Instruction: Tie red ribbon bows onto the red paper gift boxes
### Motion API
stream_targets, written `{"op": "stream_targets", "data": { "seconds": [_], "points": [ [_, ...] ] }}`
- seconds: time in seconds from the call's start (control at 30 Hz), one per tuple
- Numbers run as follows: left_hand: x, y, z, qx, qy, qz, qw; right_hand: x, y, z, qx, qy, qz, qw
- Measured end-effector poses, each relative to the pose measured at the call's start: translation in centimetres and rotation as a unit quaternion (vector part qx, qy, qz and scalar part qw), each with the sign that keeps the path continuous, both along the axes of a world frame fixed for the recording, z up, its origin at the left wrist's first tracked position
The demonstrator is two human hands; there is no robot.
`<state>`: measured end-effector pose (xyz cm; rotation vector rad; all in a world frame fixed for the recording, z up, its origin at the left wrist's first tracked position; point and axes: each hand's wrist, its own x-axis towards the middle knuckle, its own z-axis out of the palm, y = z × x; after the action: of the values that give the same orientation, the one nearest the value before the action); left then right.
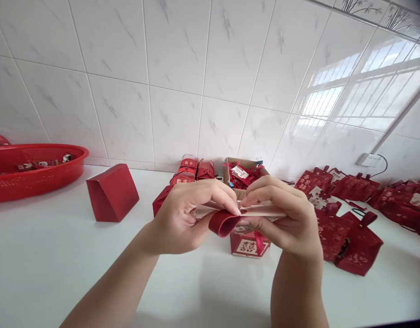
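In the middle of the head view my left hand (199, 207) and my right hand (281, 207) meet at a red gift bag with a pale inner side, most of it hidden by the fingers. Its curled red strap (225, 223) forms a loop facing me. My left thumb and fingers pinch this strap and the edge beside it. The right thumb and fingertips press on the pale edge (264, 211) just to the right. Below the hands shows a red box (248, 246) with a double-happiness label and a red ribbon; whether it joins the held piece I cannot tell.
At the left are a red plastic basket (59, 178) with small wrapped items and a plain red box (112, 193). Behind my hands stand red boxes (187, 169) and a cardboard carton (228, 171) of red ribbons. Several red gift bags (358, 243) line the right. A tiled wall closes the back.
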<state>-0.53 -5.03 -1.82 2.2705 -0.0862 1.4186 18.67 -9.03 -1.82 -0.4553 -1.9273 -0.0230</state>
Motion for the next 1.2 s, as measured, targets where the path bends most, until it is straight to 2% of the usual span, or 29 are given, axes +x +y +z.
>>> {"op": "stream_targets", "data": {
  "seconds": [0.2, 0.4, 0.57, 1.0, 1.1, 1.2],
  "points": [
    [-0.1, -0.1, 0.0, 0.004, 0.015, 0.001, 1.000, 0.1, 0.2, -0.1, 0.002, -0.007, 0.018, 1.000],
    [-0.2, 0.0, -0.1, 0.006, 0.026, 0.006, 1.000, 0.1, 0.2, -0.3, -0.034, -0.012, 0.015, 0.999],
    [-0.1, 0.3, -0.1, 0.002, 0.021, 0.042, 0.999, 0.0, 0.8, -0.4, -0.062, -0.004, 0.003, 0.998],
    [0.5, 1.7, -0.7, 0.028, -0.016, 0.103, 0.994, 0.4, 2.0, -0.5, -0.059, -0.007, -0.034, 0.998],
    [0.5, 1.6, -0.7, 0.002, -0.004, 0.109, 0.994, 0.4, 2.0, -0.4, -0.055, -0.006, -0.042, 0.998],
    [0.4, 1.6, -0.8, -0.074, 0.024, 0.102, 0.992, 0.4, 1.8, -0.3, -0.071, -0.008, -0.045, 0.996]
  ]
}}
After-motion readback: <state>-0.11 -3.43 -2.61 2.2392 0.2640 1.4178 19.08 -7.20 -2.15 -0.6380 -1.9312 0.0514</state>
